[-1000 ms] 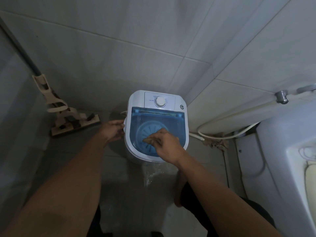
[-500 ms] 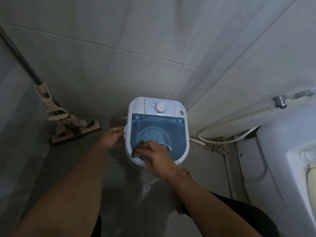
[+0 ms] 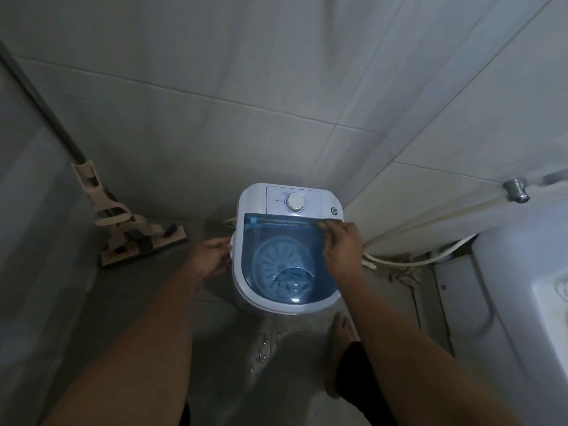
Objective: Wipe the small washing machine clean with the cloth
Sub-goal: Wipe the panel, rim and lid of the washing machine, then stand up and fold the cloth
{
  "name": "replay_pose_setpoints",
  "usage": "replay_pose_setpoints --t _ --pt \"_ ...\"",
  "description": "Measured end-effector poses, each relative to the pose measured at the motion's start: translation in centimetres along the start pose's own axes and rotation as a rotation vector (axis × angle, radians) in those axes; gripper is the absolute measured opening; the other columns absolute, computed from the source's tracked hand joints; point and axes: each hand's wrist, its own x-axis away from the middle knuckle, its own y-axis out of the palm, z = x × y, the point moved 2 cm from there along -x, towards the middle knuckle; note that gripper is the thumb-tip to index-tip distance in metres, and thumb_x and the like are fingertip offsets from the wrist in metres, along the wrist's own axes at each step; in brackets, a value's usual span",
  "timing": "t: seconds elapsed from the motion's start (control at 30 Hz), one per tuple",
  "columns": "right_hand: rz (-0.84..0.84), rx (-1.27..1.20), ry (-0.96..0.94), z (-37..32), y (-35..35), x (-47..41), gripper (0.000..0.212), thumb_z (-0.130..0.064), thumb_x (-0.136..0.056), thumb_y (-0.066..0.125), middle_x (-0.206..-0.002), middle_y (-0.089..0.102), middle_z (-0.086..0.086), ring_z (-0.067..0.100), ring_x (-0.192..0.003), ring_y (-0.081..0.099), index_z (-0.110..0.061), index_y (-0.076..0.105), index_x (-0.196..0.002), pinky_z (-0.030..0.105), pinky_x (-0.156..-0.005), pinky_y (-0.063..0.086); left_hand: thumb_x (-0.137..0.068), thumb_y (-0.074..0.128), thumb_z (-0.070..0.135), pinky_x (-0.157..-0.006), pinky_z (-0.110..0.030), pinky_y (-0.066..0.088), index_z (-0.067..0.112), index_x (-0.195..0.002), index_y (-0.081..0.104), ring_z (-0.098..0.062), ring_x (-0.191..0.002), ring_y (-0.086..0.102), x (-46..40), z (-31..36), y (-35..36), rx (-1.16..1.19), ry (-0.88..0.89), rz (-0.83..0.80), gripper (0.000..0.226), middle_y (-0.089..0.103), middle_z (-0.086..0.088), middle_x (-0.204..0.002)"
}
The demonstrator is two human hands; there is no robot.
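Head view: washer (image 3: 289, 250) stands on the wet floor (image 3: 270, 348) against the far tiled wall, blue lid closed. Left hand (image 3: 212, 256) grips its left rim, fingers curled. Right hand (image 3: 342, 245) pinches a dark cloth (image 3: 330, 223) at the lid's far right corner. Mop (image 3: 135, 238) leans at left; hose (image 3: 408, 259) lies at right.

A single head-worn wide-angle camera looks steeply down and forward from standing height into a tiled corner. The small washing machine (image 3: 289, 250) sits near frame centre at arm's reach, both forearms entering from the bottom edge. Wall tiles bend toward the frame edges.
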Motion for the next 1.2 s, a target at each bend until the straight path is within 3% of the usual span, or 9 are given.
replay_pose_setpoints --t 0.13,0.3,0.5,0.63,0.77,0.9,1.07,1.13,1.2 --pt "-0.03 0.07 -0.138 -4.5 4.1 3.8 0.03 -0.028 -0.103 0.055 -0.127 0.061 0.002 0.027 -0.115 0.055 -0.028 0.07 -0.129 0.044 -0.099 0.044 -0.097 0.057 0.009 -0.083 -0.034 0.054 0.012 -0.125 0.064 -0.023 -0.086 0.065 -0.3 0.0 -0.2 -0.015 -0.002 0.006 0.029 0.07 -0.016 -0.113" --pt "-0.215 -0.002 -0.33 -8.8 7.5 7.9 0.034 -0.03 -0.099 0.052 -0.123 0.062 0.002 0.028 -0.113 0.059 -0.032 0.071 -0.128 0.044 -0.095 0.045 -0.095 0.058 0.005 -0.064 -0.026 0.056 0.009 -0.126 0.064 -0.019 -0.076 0.064 0.2 0.1 -0.3 -0.037 0.004 -0.001 0.032 0.069 -0.018 -0.108" --pt "-0.304 -0.517 0.087 -10.9 3.1 9.4 0.017 -0.026 -0.102 0.066 -0.106 0.073 -0.003 0.005 -0.1 0.068 -0.026 0.079 -0.112 0.019 -0.095 0.051 -0.09 0.065 0.013 -0.093 -0.04 0.051 0.012 -0.121 0.068 -0.025 -0.091 0.066 3.1 0.6 -1.0 -0.126 -0.008 0.004 0.031 0.072 -0.013 -0.107" --pt "-0.364 -0.804 0.386 -11.9 -2.8 10.4 0.007 -0.029 -0.097 0.072 -0.089 0.078 -0.018 0.002 -0.088 0.074 -0.032 0.077 -0.094 0.018 -0.083 0.059 -0.089 0.062 0.008 -0.09 -0.038 0.052 0.011 -0.116 0.07 -0.022 -0.085 0.066 8.0 1.7 -0.6 -0.112 0.052 0.043 0.028 0.072 -0.009 -0.098" --pt "-0.344 -0.821 0.3 -13.8 -7.3 12.4 0.005 -0.028 -0.095 0.074 -0.094 0.08 -0.014 0.008 -0.094 0.074 -0.031 0.078 -0.094 0.027 -0.092 0.06 -0.095 0.06 0.022 -0.092 -0.043 0.054 0.014 -0.111 0.072 -0.026 -0.097 0.068 15.4 2.7 1.3 0.011 0.118 -0.091 0.021 0.072 -0.01 -0.11" --pt "-0.363 -0.794 0.205 -16.8 -10.6 14.6 0.016 -0.026 -0.1 0.068 -0.104 0.079 -0.01 0.008 -0.1 0.072 -0.024 0.08 -0.11 0.026 -0.093 0.056 -0.089 0.067 0.04 -0.093 -0.044 0.056 0.017 -0.116 0.07 -0.026 -0.103 0.07 21.3 4.3 2.6 0.117 0.235 -0.222 0.036 0.074 -0.007 -0.111" --pt "-0.296 -0.773 0.064 -20.0 -14.2 15.9 0.028 0.0 -0.097 0.065 -0.101 0.074 -0.005 0.009 -0.093 0.07 -0.016 0.074 -0.118 0.02 -0.084 0.059 -0.094 0.063 0.013 -0.077 -0.034 0.059 0.012 -0.121 0.066 -0.021 -0.087 0.067 27.6 6.1 2.1 0.098 0.39 -0.175 0.028 0.069 -0.012 -0.107" --pt "-0.254 -0.727 -0.009 -21.3 -15.7 15.9 0.032 -0.002 -0.096 0.067 -0.102 0.071 -0.005 0.005 -0.09 0.068 -0.016 0.072 -0.125 0.012 -0.075 0.057 -0.093 0.064 0.009 -0.071 -0.032 0.06 0.01 -0.121 0.064 -0.021 -0.084 0.067 29.4 6.8 1.5 0.105 0.44 -0.158 0.029 0.069 -0.013 -0.107" --pt "-0.249 -0.67 -0.082 -22.7 -17.0 15.6 0.033 -0.006 -0.096 0.067 -0.106 0.072 -0.005 0.006 -0.096 0.068 -0.021 0.072 -0.126 0.012 -0.079 0.056 -0.091 0.066 0.008 -0.068 -0.031 0.06 0.008 -0.121 0.063 -0.023 -0.081 0.068 31.1 7.8 0.8 0.086 0.506 -0.116 0.03 0.068 -0.014 -0.107"
